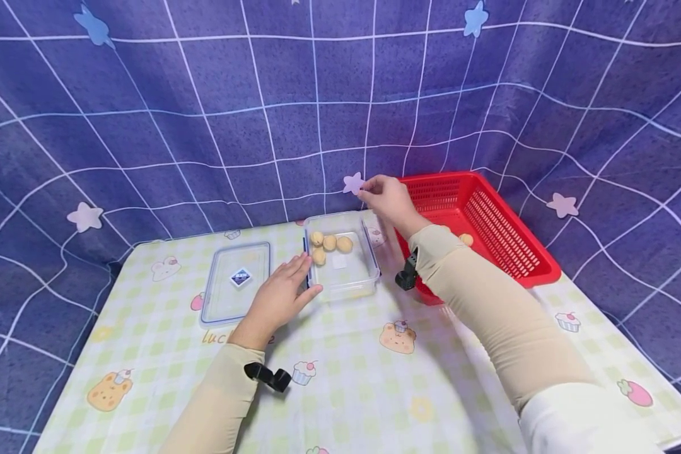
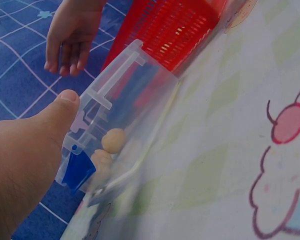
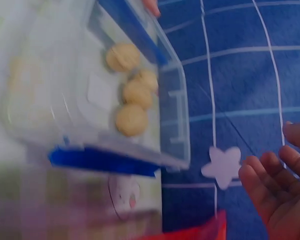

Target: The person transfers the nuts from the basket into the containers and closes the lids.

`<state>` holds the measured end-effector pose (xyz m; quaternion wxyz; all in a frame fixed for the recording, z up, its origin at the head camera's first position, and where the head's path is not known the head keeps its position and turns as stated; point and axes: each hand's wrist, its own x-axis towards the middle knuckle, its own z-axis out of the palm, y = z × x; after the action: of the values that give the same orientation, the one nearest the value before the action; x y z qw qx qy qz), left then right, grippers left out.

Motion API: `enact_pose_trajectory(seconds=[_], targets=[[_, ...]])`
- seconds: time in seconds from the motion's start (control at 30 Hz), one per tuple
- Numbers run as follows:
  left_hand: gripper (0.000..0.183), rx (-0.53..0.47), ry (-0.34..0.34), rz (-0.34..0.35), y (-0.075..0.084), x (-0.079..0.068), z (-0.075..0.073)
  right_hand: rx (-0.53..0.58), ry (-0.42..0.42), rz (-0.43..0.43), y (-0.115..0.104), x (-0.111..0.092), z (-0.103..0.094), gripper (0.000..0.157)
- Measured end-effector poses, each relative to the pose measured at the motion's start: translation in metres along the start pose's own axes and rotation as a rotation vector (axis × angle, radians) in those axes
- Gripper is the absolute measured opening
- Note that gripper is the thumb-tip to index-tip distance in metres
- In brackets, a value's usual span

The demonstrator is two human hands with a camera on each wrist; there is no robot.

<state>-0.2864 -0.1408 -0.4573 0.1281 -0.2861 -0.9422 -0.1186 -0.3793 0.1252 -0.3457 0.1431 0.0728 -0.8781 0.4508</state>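
Observation:
A clear plastic container (image 1: 340, 293) with blue side clips holds several walnuts (image 1: 344, 244), gathered toward its back left. My left hand (image 1: 284, 293) rests at the container's left side, fingers extended along it and thumb (image 2: 65, 107) at the near corner. Above the back right corner of the container hovers my right hand (image 1: 387, 200), its fingers loosely bent. Nothing shows between those fingers (image 3: 262, 182) in the right wrist view. To the right stands a red perforated basket (image 1: 502, 230), with a walnut (image 1: 466, 239) visible inside beyond my forearm, which hides part of the basket.
The container's lid (image 1: 221, 296), clear with a blue rim, lies flat left of my left hand. A checked, printed cloth (image 1: 340, 403) covers the table. Behind the table hangs a blue curtain (image 1: 261, 113) with white lines and stars.

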Motion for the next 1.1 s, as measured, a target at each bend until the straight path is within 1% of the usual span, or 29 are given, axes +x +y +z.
enact_pose_trajectory(seconds=[0.2,0.4,0.57,0.8,0.97,1.1], targets=[[0.075,-0.003,-0.005,-0.01,0.0,0.0,-0.001,0.024,0.048,-0.001,0.016,0.007,-0.021,0.023],[0.074,0.0,-0.008,-0.02,0.001,-0.002,-0.003,0.021,0.058,0.018,0.036,0.011,-0.035,0.026],[0.074,-0.009,0.003,-0.015,0.0,-0.002,-0.003,0.027,0.019,0.061,0.054,0.012,-0.044,0.032],[0.076,-0.003,0.002,-0.011,-0.002,-0.001,0.0,0.005,-0.025,0.111,0.081,0.011,-0.051,0.034],[0.076,-0.01,0.002,-0.009,-0.002,-0.001,0.001,0.019,-0.09,0.179,0.096,0.008,-0.049,0.04],[0.075,-0.004,0.023,0.007,-0.002,-0.002,0.002,0.021,-0.163,0.205,0.102,0.006,-0.046,0.045]])
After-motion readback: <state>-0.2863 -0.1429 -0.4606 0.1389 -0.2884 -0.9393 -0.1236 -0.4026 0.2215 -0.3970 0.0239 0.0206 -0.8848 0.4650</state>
